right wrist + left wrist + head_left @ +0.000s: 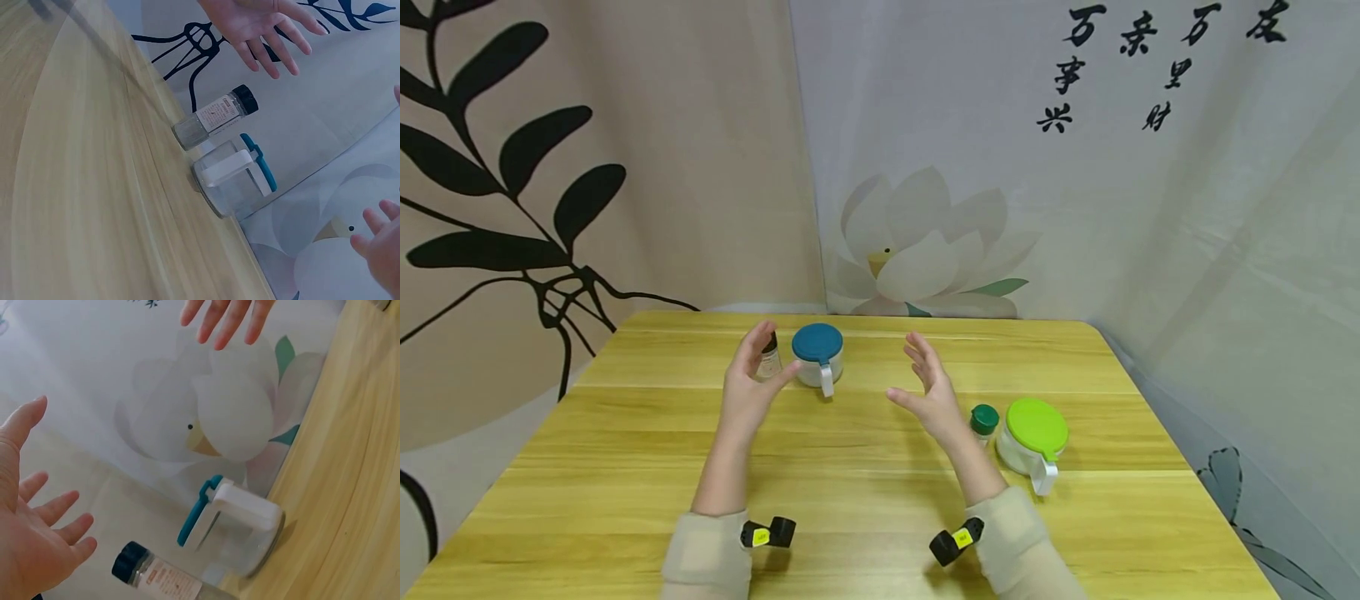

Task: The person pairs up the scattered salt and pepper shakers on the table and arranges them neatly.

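Both hands are raised over the table, fingers spread and palms turned toward each other, holding nothing. In the head view my left hand point(751, 383) overlaps a small glass bottle point(770, 363) with a black cap and a printed label. The right wrist view shows that bottle point(214, 117) standing apart from the left hand point(253, 28). Beside it is a clear jar point(230, 178) with a blue lid point(817, 342) and a white handle. My right hand point(934, 396) is nearest a green-capped bottle point(984, 420), partly hidden by the forearm.
Right of the green-capped bottle stands a clear jar with a lime-green lid point(1037, 425) and a white handle point(1043, 475). The wooden table point(850, 483) ends at a curtain point(1150, 208) printed with a lotus and characters. Each sleeve carries a small black wrist camera point(767, 532).
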